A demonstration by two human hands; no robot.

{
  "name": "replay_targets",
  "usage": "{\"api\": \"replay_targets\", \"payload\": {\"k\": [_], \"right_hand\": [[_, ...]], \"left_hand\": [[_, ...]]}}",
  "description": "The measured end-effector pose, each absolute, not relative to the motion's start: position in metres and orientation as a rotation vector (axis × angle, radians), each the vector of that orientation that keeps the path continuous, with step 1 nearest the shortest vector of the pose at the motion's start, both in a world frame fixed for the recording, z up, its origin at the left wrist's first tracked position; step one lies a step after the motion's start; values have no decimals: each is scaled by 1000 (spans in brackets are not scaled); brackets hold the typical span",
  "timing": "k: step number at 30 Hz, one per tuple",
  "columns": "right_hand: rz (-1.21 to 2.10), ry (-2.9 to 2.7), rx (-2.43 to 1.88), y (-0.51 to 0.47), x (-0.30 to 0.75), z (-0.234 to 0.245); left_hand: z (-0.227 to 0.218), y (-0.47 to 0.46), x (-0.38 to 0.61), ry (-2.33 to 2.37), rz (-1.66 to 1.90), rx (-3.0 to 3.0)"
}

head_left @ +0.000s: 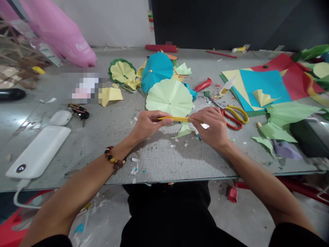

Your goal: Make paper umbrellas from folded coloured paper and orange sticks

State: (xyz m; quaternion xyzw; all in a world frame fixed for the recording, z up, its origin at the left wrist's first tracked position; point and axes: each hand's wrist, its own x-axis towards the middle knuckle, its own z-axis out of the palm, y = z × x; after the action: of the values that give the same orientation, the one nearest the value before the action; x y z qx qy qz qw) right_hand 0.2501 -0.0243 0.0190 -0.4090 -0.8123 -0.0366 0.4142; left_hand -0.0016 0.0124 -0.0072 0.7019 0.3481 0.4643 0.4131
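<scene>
Both my hands pinch a narrow folded strip of yellow paper just above the grey table. My left hand grips its left end with fingers closed. My right hand grips its right end, fingers pressed together. Right behind the strip lies a pale green pleated paper disc. A small pale green scrap lies under the strip.
Red-and-yellow scissors lie right of my right hand. Blue paper cone, yellow-green paper flower, red-handled knife behind. Coloured sheets and green scraps at right. White power bank, white mouse, pink bag at left.
</scene>
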Motion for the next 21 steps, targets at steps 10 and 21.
{"api": "replay_targets", "payload": {"k": [10, 21], "right_hand": [[-149, -2117, -1014, -24, 253, 17], [-148, -2070, -1022, -25, 251, 19]], "left_hand": [[-8, 13, -2, 844, 1089, 1772], [-4, 11, 2, 938, 1225, 1742]]}}
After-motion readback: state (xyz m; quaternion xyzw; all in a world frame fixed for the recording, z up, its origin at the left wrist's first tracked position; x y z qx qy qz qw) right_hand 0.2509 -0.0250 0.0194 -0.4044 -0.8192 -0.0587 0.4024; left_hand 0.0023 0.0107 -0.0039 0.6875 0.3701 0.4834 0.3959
